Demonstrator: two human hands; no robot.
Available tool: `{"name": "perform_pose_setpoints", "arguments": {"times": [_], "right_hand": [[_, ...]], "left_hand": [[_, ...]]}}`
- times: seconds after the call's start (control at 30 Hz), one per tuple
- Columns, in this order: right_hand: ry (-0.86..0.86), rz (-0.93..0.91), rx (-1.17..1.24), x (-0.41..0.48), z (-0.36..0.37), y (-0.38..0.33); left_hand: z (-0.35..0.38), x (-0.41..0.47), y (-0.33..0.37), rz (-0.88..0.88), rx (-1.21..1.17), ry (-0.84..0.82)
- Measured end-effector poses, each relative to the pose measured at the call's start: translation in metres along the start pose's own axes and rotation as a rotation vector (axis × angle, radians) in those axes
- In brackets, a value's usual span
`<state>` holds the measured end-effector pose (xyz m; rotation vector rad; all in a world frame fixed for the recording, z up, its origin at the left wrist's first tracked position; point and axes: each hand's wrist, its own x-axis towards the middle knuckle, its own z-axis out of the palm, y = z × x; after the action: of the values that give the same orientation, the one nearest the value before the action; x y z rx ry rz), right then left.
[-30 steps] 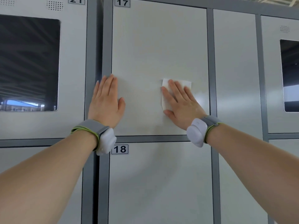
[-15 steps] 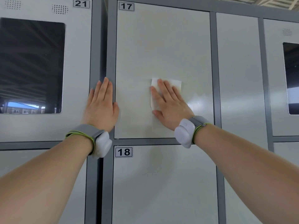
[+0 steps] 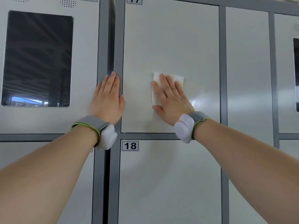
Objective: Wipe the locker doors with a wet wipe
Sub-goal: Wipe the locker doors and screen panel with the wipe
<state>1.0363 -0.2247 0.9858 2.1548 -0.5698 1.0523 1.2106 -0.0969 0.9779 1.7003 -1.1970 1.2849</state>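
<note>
Locker door 17 is a pale grey panel in a darker grey frame. My right hand lies flat on its lower middle, straight fingers pressing a white wet wipe against the panel. The wipe shows above and left of my fingers, slightly yellowed near its right edge. A damp sheen marks the door just right of that hand. My left hand rests flat with straight fingers on the grey frame post at the door's left edge.
Door 18 sits directly below. Door 21 on the left has a dark glass window. A narrow plain panel stands to the right, with another windowed door at the far right edge. A dark gap runs between the left columns.
My right hand has slid the wipe left across door 17. My left hand has shifted left, from the door's edge onto the frame post.
</note>
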Motion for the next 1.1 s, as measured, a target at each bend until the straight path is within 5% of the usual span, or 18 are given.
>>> {"name": "perform_pose_setpoints", "arguments": {"times": [0.23, 0.5, 0.73, 0.97, 1.1], "right_hand": [[0.005, 0.158, 0.051, 0.03, -0.013, -0.002], [0.029, -0.087, -0.016, 0.011, 0.004, -0.032], [0.025, 0.1, 0.0, 0.053, -0.018, -0.029], [0.015, -0.119, -0.032, 0.021, 0.001, -0.049], [0.026, -0.079, -0.045, 0.04, -0.009, -0.04]], "left_hand": [[-0.007, -0.003, -0.021, -0.092, 0.06, 0.038], [0.001, -0.013, -0.034, -0.083, 0.03, 0.014], [0.008, -0.017, -0.039, -0.047, 0.019, 0.068], [0.008, -0.018, -0.044, -0.017, 0.001, 0.051], [0.008, -0.018, -0.049, 0.013, -0.01, 0.043]]}}
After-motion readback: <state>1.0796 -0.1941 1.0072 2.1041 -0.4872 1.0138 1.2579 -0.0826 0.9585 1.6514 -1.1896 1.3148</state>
